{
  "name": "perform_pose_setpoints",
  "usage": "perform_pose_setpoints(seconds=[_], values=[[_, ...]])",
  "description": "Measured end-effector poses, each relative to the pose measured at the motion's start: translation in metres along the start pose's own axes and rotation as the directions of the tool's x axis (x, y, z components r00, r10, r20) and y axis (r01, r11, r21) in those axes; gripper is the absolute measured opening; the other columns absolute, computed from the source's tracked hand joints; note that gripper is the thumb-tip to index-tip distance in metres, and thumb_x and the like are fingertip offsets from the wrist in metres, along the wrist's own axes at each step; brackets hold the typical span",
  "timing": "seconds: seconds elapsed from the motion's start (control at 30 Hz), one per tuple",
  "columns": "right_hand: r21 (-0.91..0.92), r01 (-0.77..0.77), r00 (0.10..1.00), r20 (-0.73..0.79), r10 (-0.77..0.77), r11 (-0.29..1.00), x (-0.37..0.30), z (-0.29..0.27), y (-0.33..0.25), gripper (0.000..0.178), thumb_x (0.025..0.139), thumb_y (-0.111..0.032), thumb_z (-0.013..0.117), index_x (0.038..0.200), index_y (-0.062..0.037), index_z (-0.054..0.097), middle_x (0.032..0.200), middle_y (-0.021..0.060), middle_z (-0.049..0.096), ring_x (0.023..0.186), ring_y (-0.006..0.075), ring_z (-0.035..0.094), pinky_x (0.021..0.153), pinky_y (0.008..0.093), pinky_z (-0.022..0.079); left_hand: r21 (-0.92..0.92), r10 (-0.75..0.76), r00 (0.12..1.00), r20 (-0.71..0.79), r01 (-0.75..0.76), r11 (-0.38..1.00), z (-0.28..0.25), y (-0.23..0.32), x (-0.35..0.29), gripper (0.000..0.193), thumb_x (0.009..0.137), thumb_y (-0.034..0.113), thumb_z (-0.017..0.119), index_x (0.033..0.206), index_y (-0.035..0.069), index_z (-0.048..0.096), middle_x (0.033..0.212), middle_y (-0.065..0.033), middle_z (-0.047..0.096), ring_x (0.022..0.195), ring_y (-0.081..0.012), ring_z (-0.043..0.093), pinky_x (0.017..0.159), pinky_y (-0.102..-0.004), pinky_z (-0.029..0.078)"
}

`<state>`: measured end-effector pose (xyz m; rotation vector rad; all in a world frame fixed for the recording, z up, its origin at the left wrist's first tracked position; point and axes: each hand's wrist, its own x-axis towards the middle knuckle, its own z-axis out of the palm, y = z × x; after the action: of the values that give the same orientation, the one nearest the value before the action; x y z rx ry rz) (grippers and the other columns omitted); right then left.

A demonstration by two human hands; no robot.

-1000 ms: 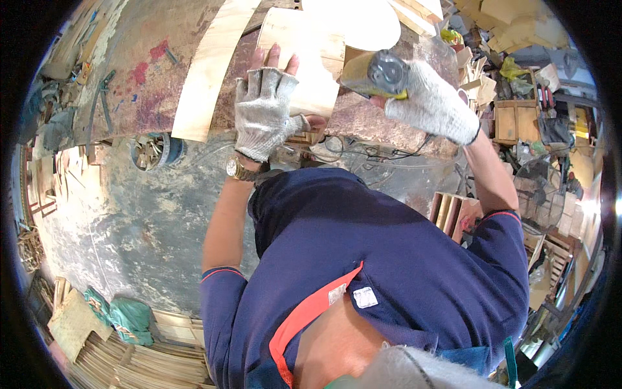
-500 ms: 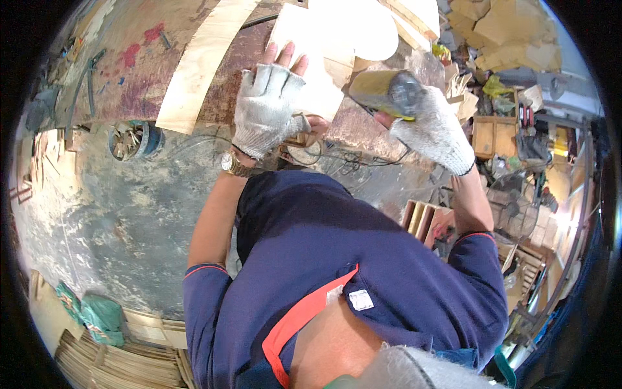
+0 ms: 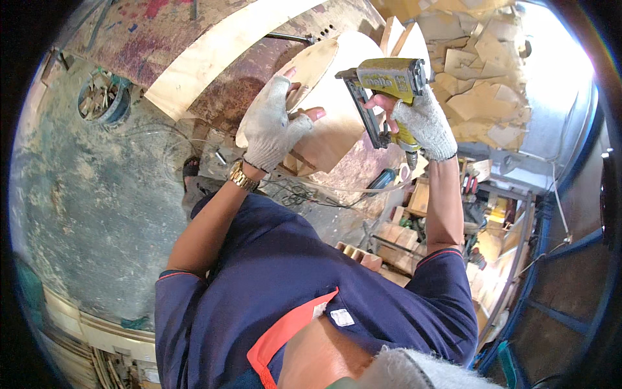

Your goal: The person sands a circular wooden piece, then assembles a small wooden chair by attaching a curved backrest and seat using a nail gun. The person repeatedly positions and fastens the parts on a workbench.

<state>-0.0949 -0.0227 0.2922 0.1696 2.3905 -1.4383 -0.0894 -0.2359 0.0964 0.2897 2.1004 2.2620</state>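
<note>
Head view, looking down: in the gloved right hand (image 3: 427, 124), a yellow nail gun (image 3: 389, 70), fingers wrapped around its handle, nose pointing leftward toward the curved wooden piece (image 3: 340, 97); cannot tell whether pressing the trigger. At the wooden piece, by the near edge of the workbench (image 3: 217, 109), the gloved left hand (image 3: 271, 126), thumb spread wide from forefinger; cannot tell how firmly gripping. Main risk, as judged: a stray shot into the left hand from an early trigger squeeze. Also possible: slipping from a loose hold, or snagging of the pale hose (image 3: 359, 190).
</note>
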Motion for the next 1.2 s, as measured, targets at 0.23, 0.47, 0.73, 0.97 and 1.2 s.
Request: perform_pose_setpoints(seconds=[0.23, 0.47, 0.73, 0.97, 1.2], values=[[-0.191, -0.045, 0.996, 0.071, 0.059, 0.981, 0.017, 0.002, -0.02, 0.045, 0.093, 0.004, 0.063, 0.137, -0.0017, 0.059, 0.104, 0.0114, 0.076, 0.064, 0.0088, 0.06, 0.053, 0.0237, 0.049, 0.036, -0.004, 1.0, -0.023, 0.004, 0.999, 0.001, 0.001, -0.004, 0.083, 0.081, 0.032, 0.091, 0.144, -0.003, 0.05, 0.127, -0.022, 0.069, 0.119, -0.0303, 0.069, 0.099, -0.0396, 0.055], [-0.286, -0.142, 0.99, -0.044, 0.136, 0.948, 0.004, 0.024, -0.031, 0.042, 0.092, -0.002, 0.074, 0.133, -0.0046, 0.064, 0.092, 0.0044, 0.073, 0.059, 0.0058, 0.056, 0.051, 0.0232, 0.047, 0.035, 0.056, 0.995, -0.083, -0.053, 0.998, 0.003, -0.001, -0.002, 0.076, 0.08, 0.033, 0.091, 0.138, -0.001, 0.056, 0.124, -0.0216, 0.07, 0.115, -0.0325, 0.07, 0.095, -0.0407, 0.056], [-0.534, -0.186, 0.977, -0.191, 0.097, 0.825, -0.012, 0.051, -0.036, 0.048, 0.089, -0.01, 0.083, 0.132, 0.0004, 0.066, 0.114, 0.0119, 0.078, 0.102, 0.0179, 0.072, 0.087, 0.0355, 0.058, 0.017, -0.023, 1.0, -0.015, 0.024, 1.0, 0.0, 0.0, -0.005, 0.087, 0.079, 0.044, 0.087, 0.149, 0.007, 0.052, 0.12, -0.0178, 0.07, 0.111, -0.0372, 0.068, 0.094, -0.0455, 0.054], [-0.562, -0.28, 0.955, -0.243, 0.168, 0.779, -0.027, 0.07, -0.039, 0.046, 0.089, -0.012, 0.084, 0.13, -0.0002, 0.069, 0.121, 0.0123, 0.077, 0.109, 0.0181, 0.072, 0.093, 0.0364, 0.057, 0.023, 0.034, 0.999, 0.002, -0.034, 0.999, -0.002, -0.007, -0.004, 0.099, 0.076, 0.045, 0.089, 0.156, 0.01, 0.043, 0.132, -0.0162, 0.063, 0.121, -0.0361, 0.063, 0.097, -0.0453, 0.054], [-0.542, -0.223, 0.969, -0.211, 0.126, 0.81, -0.031, 0.084, -0.038, 0.044, 0.09, -0.013, 0.083, 0.129, -0.0008, 0.07, 0.119, 0.0116, 0.078, 0.106, 0.0177, 0.073, 0.092, 0.0361, 0.057, 0.005, 0.127, 0.989, -0.072, -0.127, 0.992, 0.0, -0.009, -0.004, 0.104, 0.07, 0.036, 0.095, 0.159, 0.013, 0.045, 0.13, -0.0134, 0.065, 0.117, -0.0313, 0.066, 0.097, -0.0409, 0.054]])
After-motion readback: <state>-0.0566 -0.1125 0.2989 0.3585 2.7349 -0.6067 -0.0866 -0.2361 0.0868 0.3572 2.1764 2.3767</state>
